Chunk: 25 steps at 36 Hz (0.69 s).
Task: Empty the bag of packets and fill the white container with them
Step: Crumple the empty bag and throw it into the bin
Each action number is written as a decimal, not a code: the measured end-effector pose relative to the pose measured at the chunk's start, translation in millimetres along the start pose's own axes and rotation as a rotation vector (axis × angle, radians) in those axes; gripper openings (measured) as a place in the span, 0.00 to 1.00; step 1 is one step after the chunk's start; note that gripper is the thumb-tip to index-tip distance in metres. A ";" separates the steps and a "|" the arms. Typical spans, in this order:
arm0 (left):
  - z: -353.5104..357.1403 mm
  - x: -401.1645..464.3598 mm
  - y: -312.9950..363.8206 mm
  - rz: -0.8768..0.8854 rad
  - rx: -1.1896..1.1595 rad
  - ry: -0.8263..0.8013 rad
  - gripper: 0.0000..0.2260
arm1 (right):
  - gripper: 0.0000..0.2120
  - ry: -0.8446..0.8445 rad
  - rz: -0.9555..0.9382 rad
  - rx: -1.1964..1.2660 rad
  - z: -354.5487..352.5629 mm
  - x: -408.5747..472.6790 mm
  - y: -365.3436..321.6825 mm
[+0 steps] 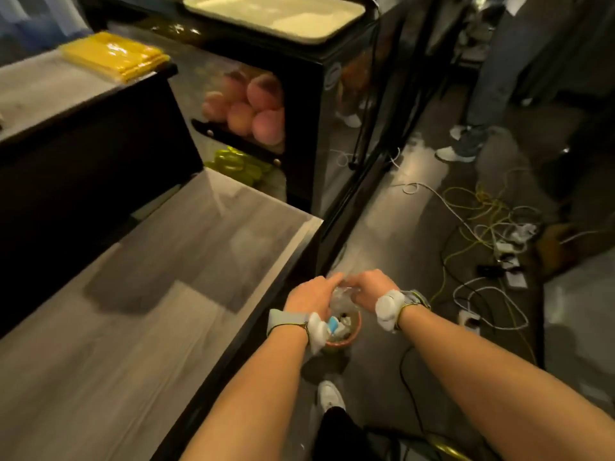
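Setting: dim room with a dark floor strewn with white and yellow cables (479, 227); a grey wood-grain tabletop (159, 277) is seen at the left.
Grip: a crumpled clear plastic bag (342, 296) is pinched between both hands, the left hand (311, 296) at one side and the right hand (371, 287) at the other, fingers curled onto the film (how tightly cannot be told through the blur).
Bag position: it is held in the air just off the table's corner, directly over a small round terracotta-coloured bin (346, 329) on the floor.
Bin contents: light scraps and something blue are seen inside; whether these are packets cannot be told.
Wrists: white pads and grey straps are worn on both.
Farther out: a black display cabinet holding round peach-coloured fruit (253, 104), a cream rectangular tray (276, 15) on top of it, and a flat yellow plastic-wrapped pack (113, 54) on a raised counter.
White container: not identified in this view.
Progress: judged late, since the bag looks slack and empty and appears about to be discarded (filling cannot be confirmed, as neither packets nor container are shown).
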State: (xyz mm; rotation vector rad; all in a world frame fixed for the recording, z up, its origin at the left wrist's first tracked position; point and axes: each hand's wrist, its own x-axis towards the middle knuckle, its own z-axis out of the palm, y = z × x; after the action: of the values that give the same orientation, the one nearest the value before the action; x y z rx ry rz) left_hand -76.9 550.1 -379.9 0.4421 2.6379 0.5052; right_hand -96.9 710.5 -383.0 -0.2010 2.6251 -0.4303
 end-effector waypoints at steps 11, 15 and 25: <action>105.8 112.8 16.5 0.096 0.156 -0.179 0.17 | 0.13 -0.007 0.181 0.159 87.2 51.4 128.9; 165.1 165.2 -7.3 0.017 0.216 -0.252 0.16 | 0.10 -0.002 0.302 0.370 141.6 89.7 165.8; 335.5 273.4 -111.1 -0.074 0.215 -0.321 0.12 | 0.16 -0.195 0.169 0.279 300.6 223.3 247.4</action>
State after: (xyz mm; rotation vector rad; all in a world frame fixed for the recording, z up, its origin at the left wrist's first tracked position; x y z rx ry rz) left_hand -186.1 648.2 -801.9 0.4467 2.3930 0.1141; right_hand -167.7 815.5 -813.5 0.0672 2.3374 -0.6742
